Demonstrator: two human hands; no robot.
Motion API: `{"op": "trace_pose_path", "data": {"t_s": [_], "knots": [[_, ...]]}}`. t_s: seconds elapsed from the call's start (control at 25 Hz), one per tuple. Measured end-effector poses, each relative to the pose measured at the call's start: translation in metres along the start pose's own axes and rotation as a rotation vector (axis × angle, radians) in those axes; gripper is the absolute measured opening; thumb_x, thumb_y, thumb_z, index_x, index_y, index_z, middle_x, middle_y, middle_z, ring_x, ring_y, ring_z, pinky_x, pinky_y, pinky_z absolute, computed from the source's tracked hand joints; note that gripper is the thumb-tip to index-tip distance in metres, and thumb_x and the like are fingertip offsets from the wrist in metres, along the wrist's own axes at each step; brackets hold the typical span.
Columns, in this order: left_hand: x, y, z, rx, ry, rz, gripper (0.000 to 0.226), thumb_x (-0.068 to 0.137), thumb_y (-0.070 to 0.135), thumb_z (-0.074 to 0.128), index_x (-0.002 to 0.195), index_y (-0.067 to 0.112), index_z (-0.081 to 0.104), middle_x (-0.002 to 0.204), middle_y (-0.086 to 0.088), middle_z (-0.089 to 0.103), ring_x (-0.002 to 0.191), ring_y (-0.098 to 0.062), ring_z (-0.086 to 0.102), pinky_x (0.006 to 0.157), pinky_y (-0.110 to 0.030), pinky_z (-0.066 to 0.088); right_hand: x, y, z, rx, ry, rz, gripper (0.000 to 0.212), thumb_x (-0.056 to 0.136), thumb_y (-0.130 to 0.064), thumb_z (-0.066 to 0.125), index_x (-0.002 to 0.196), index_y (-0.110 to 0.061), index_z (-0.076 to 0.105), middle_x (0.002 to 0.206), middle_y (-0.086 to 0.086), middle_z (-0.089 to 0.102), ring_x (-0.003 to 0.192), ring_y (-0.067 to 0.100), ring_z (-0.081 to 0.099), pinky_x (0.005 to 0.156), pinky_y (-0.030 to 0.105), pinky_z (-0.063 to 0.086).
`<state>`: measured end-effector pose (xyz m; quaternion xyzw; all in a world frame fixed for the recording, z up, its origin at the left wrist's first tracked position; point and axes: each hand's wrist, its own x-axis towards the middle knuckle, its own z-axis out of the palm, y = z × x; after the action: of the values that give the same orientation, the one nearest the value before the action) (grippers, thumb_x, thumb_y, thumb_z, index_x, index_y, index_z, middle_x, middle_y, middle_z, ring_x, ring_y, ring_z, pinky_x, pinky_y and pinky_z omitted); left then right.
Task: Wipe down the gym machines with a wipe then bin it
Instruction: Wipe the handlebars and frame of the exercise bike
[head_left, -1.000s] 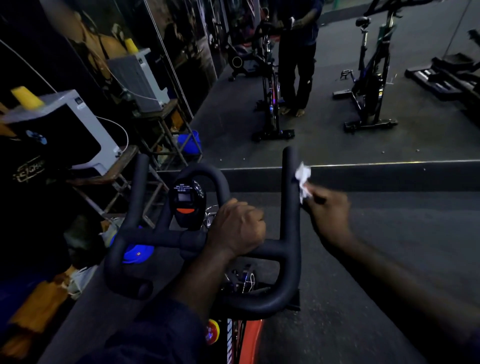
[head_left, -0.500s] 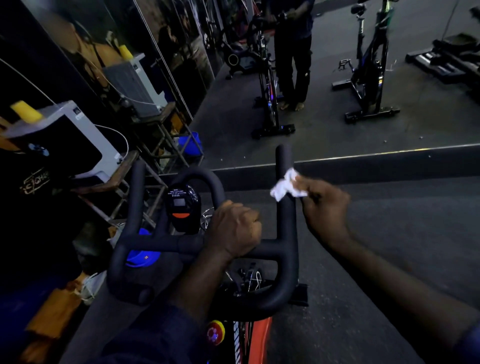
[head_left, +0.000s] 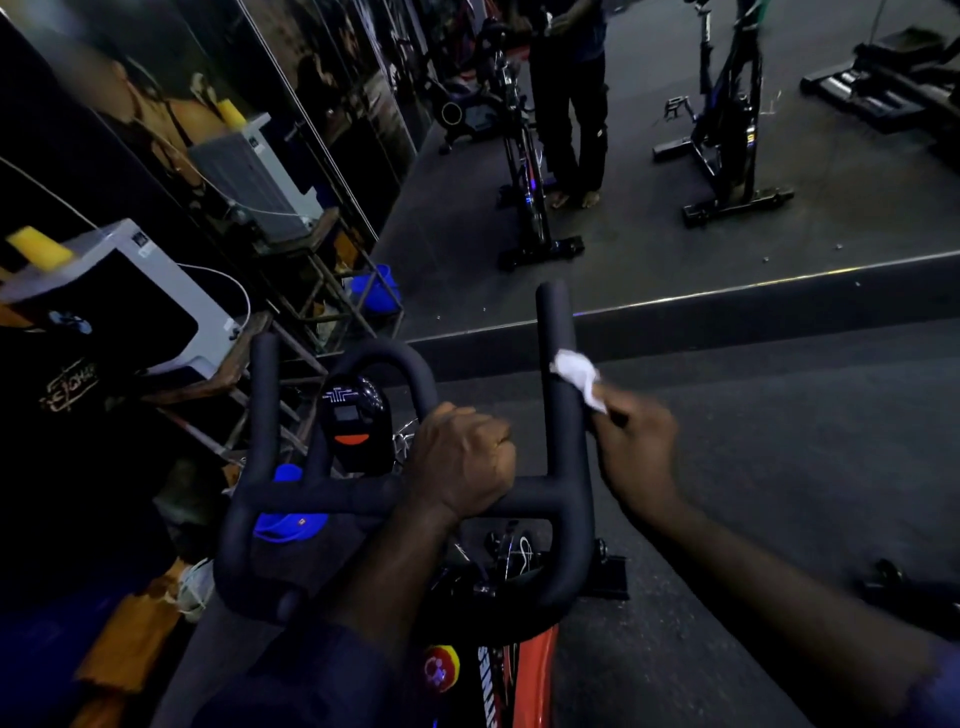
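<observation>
- My left grip (head_left: 460, 462) is curled tight round the crossbar of the handlebar (head_left: 322, 496), just right of its middle. I judge this steadies the bike while I rub.
- My right grip (head_left: 636, 441) pinches the bunched white wipe (head_left: 576, 374) in its fingertips, so the free end presses onto the handlebar's right horn (head_left: 556, 322), about halfway up.
- That grip sits on the outer side of the handlebar, which leaves the horn's face open to the wipe.
- I see no bin, so I reckon binning comes later.
</observation>
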<state>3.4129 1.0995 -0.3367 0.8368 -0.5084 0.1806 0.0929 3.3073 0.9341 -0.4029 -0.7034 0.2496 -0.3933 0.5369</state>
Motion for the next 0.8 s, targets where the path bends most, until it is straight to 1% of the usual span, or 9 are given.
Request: {"op": "trace_pose_path", "data": {"t_s": [0.08, 0.16, 0.28, 0.4, 0.48, 0.52, 0.6, 0.68, 0.8], "knots": [[0.0, 0.0, 0.001, -0.012, 0.018, 0.007, 0.019, 0.073, 0.022, 0.051, 0.055, 0.015, 0.051, 0.055, -0.005, 0.058, 0.056, -0.031, 0.054, 0.062, -0.036, 0.043, -0.04, 0.006, -0.013, 0.181, -0.154, 0.177, 0.023, 0.088, 0.006, 0.073, 0.093, -0.013, 0.085, 0.084, -0.013, 0.074, 0.078, -0.004, 0.061, 0.074, 0.027, 0.056], [0.0, -0.001, 0.002, -0.009, 0.01, 0.013, 0.019, 0.074, 0.021, 0.051, 0.056, 0.016, 0.05, 0.056, -0.004, 0.057, 0.056, -0.031, 0.053, 0.062, -0.037, 0.041, -0.014, -0.002, -0.01, 0.488, -0.173, 0.38, 0.026, 0.086, 0.005, 0.074, 0.077, -0.018, 0.083, 0.078, -0.004, 0.074, 0.071, 0.009, 0.062, 0.067, 0.03, 0.054], [0.0, -0.001, 0.001, 0.001, -0.025, -0.006, 0.019, 0.074, 0.021, 0.051, 0.056, 0.015, 0.05, 0.056, -0.005, 0.058, 0.056, -0.032, 0.054, 0.062, -0.038, 0.042, 0.074, -0.03, 0.005, 0.901, -0.095, 0.611, 0.006, 0.084, -0.012, 0.077, 0.089, -0.015, 0.076, 0.089, 0.006, 0.071, 0.076, 0.019, 0.065, 0.065, 0.03, 0.059], [0.0, 0.0, 0.0, 0.007, -0.052, -0.011, 0.021, 0.075, 0.023, 0.05, 0.056, 0.014, 0.052, 0.056, -0.005, 0.06, 0.057, -0.033, 0.056, 0.063, -0.038, 0.044, 0.109, -0.042, 0.02, 0.934, -0.164, 0.692, 0.026, 0.099, -0.01, 0.064, 0.124, -0.009, 0.071, 0.091, 0.003, 0.069, 0.075, 0.014, 0.063, 0.06, 0.026, 0.057], [0.0, 0.0, 0.0, 0.022, -0.051, -0.011, 0.022, 0.075, 0.024, 0.049, 0.056, 0.014, 0.053, 0.056, -0.005, 0.061, 0.057, -0.032, 0.056, 0.063, -0.037, 0.043, 0.078, -0.039, 0.021, 0.958, -0.27, 0.708, 0.036, 0.102, -0.025, 0.063, 0.135, -0.011, 0.067, 0.1, 0.005, 0.07, 0.08, 0.012, 0.064, 0.066, 0.025, 0.059], [0.0, -0.001, 0.001, 0.023, -0.053, -0.013, 0.021, 0.075, 0.024, 0.049, 0.056, 0.014, 0.052, 0.057, -0.005, 0.06, 0.057, -0.032, 0.056, 0.064, -0.037, 0.042, 0.055, -0.031, 0.015, 0.977, -0.313, 0.742, 0.036, 0.103, -0.027, 0.063, 0.134, -0.009, 0.067, 0.103, 0.005, 0.071, 0.083, 0.011, 0.067, 0.071, 0.025, 0.06], [0.0, -0.001, 0.003, 0.022, -0.063, -0.017, 0.022, 0.075, 0.024, 0.049, 0.056, 0.014, 0.052, 0.056, -0.005, 0.06, 0.057, -0.032, 0.055, 0.065, -0.037, 0.04, 0.006, -0.013, -0.008, 0.94, -0.422, 0.794, 0.025, 0.104, -0.005, 0.052, 0.122, -0.004, 0.069, 0.102, 0.008, 0.071, 0.081, 0.012, 0.07, 0.073, 0.026, 0.062], [-0.001, 0.0, 0.004, 0.028, -0.064, -0.026, 0.023, 0.076, 0.024, 0.049, 0.056, 0.014, 0.052, 0.056, -0.006, 0.06, 0.057, -0.033, 0.055, 0.065, -0.038, 0.041, -0.016, 0.002, -0.027, 0.81, -0.546, 0.813, 0.032, 0.091, 0.015, 0.042, 0.094, -0.004, 0.068, 0.093, 0.011, 0.066, 0.07, 0.011, 0.068, 0.068, 0.026, 0.061], [0.002, 0.0, 0.001, 0.026, -0.075, -0.017, 0.023, 0.075, 0.025, 0.048, 0.055, 0.014, 0.052, 0.056, -0.007, 0.06, 0.056, -0.033, 0.055, 0.064, -0.038, 0.043, 0.03, -0.002, -0.019, 0.832, -0.408, 0.783, 0.024, 0.098, 0.002, 0.052, 0.085, -0.009, 0.069, 0.092, 0.006, 0.067, 0.067, 0.008, 0.065, 0.069, 0.022, 0.06]]}}
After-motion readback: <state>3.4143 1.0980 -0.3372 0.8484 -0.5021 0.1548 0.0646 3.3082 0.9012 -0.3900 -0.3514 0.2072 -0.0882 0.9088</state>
